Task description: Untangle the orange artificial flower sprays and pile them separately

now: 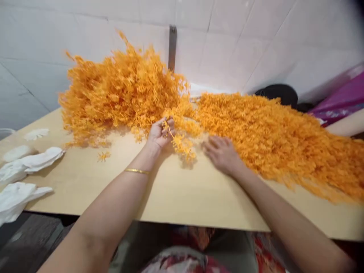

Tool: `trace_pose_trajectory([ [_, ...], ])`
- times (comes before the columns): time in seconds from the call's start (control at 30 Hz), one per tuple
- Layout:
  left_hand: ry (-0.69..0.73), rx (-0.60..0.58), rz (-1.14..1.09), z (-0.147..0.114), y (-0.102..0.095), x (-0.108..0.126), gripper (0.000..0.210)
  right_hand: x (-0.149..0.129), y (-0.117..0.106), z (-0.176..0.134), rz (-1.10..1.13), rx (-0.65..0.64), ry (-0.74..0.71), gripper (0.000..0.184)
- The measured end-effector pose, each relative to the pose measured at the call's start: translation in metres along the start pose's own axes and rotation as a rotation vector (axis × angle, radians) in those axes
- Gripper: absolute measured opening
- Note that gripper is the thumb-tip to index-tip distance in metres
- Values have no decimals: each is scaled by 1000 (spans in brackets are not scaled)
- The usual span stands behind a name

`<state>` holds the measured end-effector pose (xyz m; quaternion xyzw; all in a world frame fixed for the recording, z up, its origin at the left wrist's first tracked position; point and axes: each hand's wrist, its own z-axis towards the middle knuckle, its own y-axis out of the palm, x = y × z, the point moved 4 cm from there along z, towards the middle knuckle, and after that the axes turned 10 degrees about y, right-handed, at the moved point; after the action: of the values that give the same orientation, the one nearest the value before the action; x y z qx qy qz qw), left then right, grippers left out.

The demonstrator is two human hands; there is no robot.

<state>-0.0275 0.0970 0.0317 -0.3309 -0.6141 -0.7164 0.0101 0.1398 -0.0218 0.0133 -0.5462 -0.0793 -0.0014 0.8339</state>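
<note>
My left hand (pixel 162 133) is closed around the stem of an orange artificial sprig (pixel 183 147), whose end hangs down to the right over the table (pixel 182 193). Just behind that hand rises a tall, loose heap of orange sprigs (pixel 113 91). My right hand (pixel 222 152) lies palm down by the near left edge of a longer orange pile (pixel 278 136). Its fingers look stretched out, with some blur at the tips, and I see nothing in them. A gold bangle (pixel 137 171) circles my left wrist.
White gloves or cloths (pixel 42 159) lie at the left end of the table, near a small white flower-shaped piece (pixel 36 134). One stray orange bit (pixel 104 156) rests nearby. Behind stands a tiled wall with a metal strip (pixel 172 47). Another person's arm (pixel 347 123) shows at right.
</note>
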Motion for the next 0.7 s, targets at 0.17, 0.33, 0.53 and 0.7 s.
trace_pose_trajectory([
  [0.17, -44, 97, 143, 0, -3, -13, 26, 37, 13, -2, 26, 82, 226, 34],
  [0.33, -29, 154, 189, -1, -3, -17, 30, 35, 12, -2, 56, 91, 265, 43],
  [0.53, -38, 83, 134, -2, -5, -21, 29, 47, 14, -5, 126, 162, 280, 28],
  [0.7, -120, -25, 110, -8, 2, -33, 13, 51, 1, -12, 155, 202, 247, 25],
])
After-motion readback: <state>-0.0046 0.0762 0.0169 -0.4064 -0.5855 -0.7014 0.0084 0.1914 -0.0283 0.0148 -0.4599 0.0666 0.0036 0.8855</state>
